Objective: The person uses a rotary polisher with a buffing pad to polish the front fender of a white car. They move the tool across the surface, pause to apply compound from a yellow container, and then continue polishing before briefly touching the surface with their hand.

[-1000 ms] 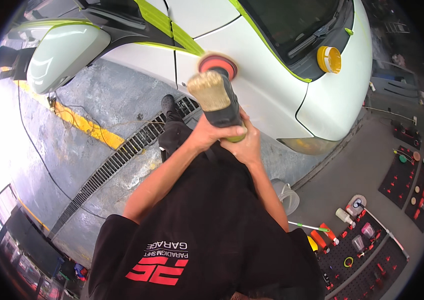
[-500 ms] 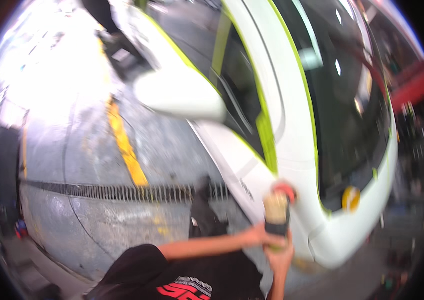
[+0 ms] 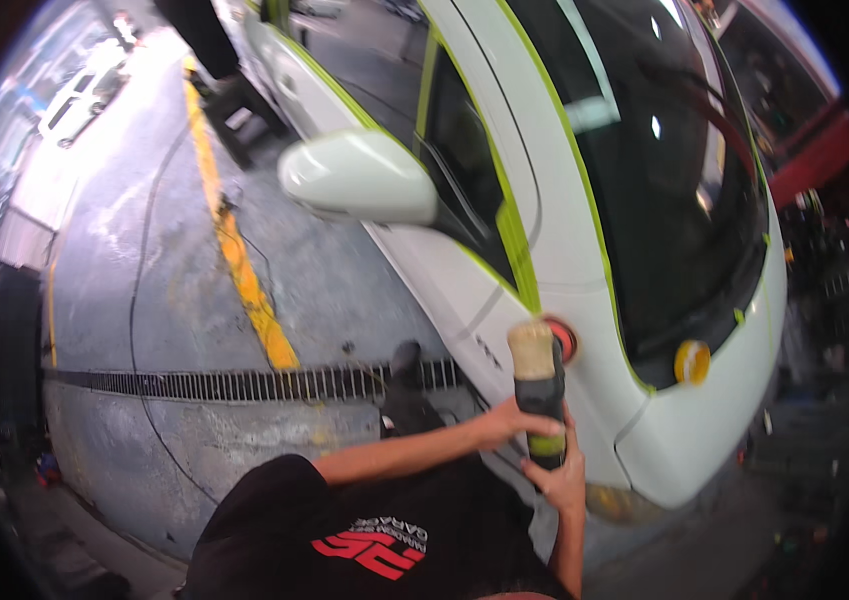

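Floor (image 3: pixel 175 300) of grey concrete fills the left side, with a yellow painted line (image 3: pixel 245 285) running up it and a long metal drain grate (image 3: pixel 235 383) crossing below. A thin black cable (image 3: pixel 137 300) trails over the concrete left of the line. Further right a white car (image 3: pixel 585 270) with lime-green trim slants through the frame, its white side mirror (image 3: pixel 355 178) sticking out toward the floor. A dark shoe (image 3: pixel 405 385) stands on the grate, close to the car's side.

Lower middle, a black shirt with a red print (image 3: pixel 365 545), both bare forearms reaching from it toward the car. Left hand (image 3: pixel 505 420) wraps the lower body of a polisher (image 3: pixel 541 400), grip closed on it. Right hand (image 3: pixel 563 470) holds the same tool from below and behind at its green end, fingers curled round it, grip closed on the polisher too. The polisher is black, upright in the hands, with a tan woolly cap (image 3: pixel 532 350) at its top. Its red pad (image 3: pixel 563 338) appears to press against the white body panel just below the windscreen edge; contact looks flush but blur makes it hard to be sure.

Right of the pad, a yellow disc (image 3: pixel 692 361) sits on the car at the lower corner of the dark windscreen (image 3: pixel 665 180). Far right edge is dim and blurred, a red shape (image 3: pixel 810 160) up top, details not readable.
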{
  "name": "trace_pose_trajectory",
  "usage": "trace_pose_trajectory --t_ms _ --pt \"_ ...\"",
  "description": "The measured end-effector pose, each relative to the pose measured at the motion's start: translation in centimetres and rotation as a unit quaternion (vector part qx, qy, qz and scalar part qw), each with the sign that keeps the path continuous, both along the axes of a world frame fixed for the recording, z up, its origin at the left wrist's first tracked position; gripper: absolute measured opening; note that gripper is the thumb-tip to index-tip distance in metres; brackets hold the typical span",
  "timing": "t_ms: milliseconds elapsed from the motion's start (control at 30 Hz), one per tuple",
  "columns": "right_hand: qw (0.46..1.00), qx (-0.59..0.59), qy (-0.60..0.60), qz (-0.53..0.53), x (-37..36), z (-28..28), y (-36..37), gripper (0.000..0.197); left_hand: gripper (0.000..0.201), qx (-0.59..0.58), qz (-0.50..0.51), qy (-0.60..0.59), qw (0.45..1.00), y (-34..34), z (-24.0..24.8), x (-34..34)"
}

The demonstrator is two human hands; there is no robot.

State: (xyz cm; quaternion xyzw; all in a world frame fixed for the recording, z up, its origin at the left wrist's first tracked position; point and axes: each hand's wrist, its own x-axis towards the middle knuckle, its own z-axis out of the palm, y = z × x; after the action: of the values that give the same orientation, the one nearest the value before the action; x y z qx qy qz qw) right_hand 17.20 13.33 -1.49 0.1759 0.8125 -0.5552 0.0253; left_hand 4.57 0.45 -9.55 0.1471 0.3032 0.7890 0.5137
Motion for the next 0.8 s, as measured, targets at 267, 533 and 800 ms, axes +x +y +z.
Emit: trace_pose_trajectory --t_ms 267,533,800 --pt "0.986 0.075 -0.143 -0.053 3.9 3.6 0.2 0.097 0.042 0.039 -0.023 -0.132 0.990 2.3 0.3 4.3" --pt "0.977 0.097 -0.188 -0.022 -2.5 7.1 -2.3 0.101 0.047 0.093 0.038 -0.138 0.985 -0.1 1.9 0.1" --pt "0.974 0.128 -0.187 -0.019 -3.1 7.3 -2.9 0.098 0.050 0.099 0.024 -0.182 0.978 -0.5 1.8 -0.3"
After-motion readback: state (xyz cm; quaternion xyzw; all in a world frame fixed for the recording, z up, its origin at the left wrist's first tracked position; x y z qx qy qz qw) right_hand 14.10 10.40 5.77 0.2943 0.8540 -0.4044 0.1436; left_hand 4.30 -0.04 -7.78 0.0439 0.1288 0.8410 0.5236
